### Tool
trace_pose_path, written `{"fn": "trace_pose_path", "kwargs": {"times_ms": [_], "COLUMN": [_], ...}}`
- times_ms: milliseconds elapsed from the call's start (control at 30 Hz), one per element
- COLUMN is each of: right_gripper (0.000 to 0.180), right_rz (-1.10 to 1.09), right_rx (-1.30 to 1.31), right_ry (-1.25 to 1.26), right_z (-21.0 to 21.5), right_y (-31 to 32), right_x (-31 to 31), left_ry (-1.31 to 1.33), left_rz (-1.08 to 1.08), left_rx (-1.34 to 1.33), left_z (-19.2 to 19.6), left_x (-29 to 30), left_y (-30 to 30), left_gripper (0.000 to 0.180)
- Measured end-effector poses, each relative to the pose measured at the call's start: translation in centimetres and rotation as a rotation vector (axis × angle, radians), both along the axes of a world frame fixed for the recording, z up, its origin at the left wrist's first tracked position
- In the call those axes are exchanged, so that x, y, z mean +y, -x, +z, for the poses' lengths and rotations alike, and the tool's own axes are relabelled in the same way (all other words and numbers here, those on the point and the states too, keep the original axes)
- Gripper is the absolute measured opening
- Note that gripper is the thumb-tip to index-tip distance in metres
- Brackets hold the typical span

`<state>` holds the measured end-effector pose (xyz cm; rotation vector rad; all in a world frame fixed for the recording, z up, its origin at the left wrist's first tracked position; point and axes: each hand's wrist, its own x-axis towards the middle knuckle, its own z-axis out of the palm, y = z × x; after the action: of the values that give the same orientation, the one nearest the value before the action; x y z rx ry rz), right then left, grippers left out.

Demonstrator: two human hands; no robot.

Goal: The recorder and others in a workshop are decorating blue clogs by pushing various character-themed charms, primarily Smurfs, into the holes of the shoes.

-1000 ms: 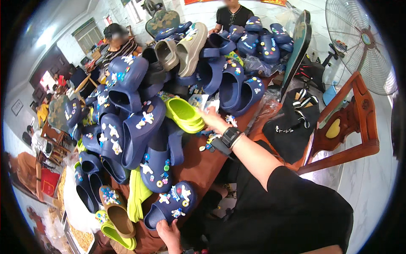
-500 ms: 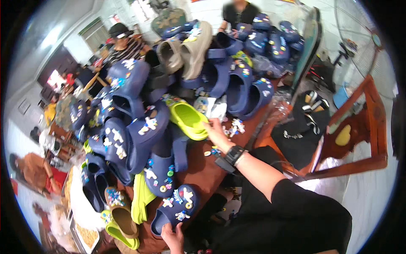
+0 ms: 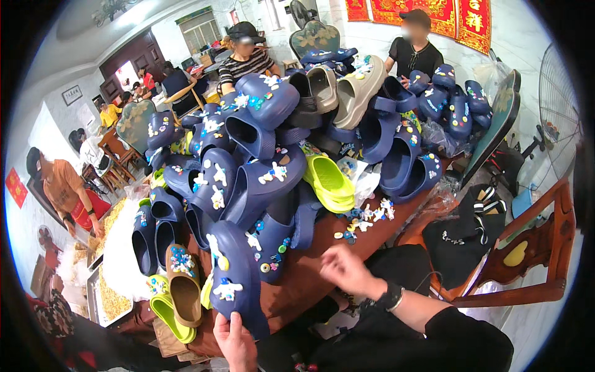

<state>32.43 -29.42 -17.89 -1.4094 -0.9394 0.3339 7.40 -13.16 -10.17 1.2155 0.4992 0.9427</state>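
Note:
My left hand (image 3: 235, 342) pinches the lower edge of a navy clog (image 3: 238, 279) with white cartoon charms, thumb on its near side. The clog is tipped up on end at the front of the pile. My right hand (image 3: 348, 270) hovers over the table's near edge with curled fingers; whether anything small is in them I cannot make out. Beyond it lie loose white and blue shoe charms (image 3: 373, 214) on the brown tabletop (image 3: 310, 268). A lime-green clog (image 3: 330, 186) rests just behind the charms.
A heap of navy clogs (image 3: 263, 180) covers the table, with beige clogs (image 3: 359, 90) on top. Brown and lime clogs (image 3: 184, 291) stand at the left front. A wooden chair (image 3: 527, 248) is on the right. Two people (image 3: 414, 53) sit across the table.
My right hand has left the lime-green clog and drawn back toward me, its fingers curling. My left hand has tipped the navy clog upward. The whole view has shifted.

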Motion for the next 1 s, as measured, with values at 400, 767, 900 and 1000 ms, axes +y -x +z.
{"fn": "trace_pose_path", "kwargs": {"times_ms": [400, 767, 900, 1000], "right_gripper": [0.107, 0.056, 0.042, 0.042], "right_rz": [0.309, 0.146, 0.299, 0.283], "right_rx": [-0.174, 0.090, 0.324, 0.400], "right_ry": [0.229, -0.100, -0.052, -0.191], "right_z": [3.2, 5.7, 11.6, 13.8], "right_y": [8.5, 4.0, 1.1, -1.5], "right_x": [1.4, 4.9, 7.2, 10.3], "left_ry": [0.379, -0.201, -0.319, -0.229], "left_rz": [-0.131, -0.286, -0.264, -0.176], "left_rx": [-0.321, -0.189, -0.122, -0.018], "left_z": [1.7, 4.3, 4.3, 5.0], "left_x": [-4.2, -4.5, -1.8, -0.2], "left_y": [-6.9, -6.7, -4.7, -3.0], "left_gripper": [0.028, 0.034, 0.023, 0.020]}}
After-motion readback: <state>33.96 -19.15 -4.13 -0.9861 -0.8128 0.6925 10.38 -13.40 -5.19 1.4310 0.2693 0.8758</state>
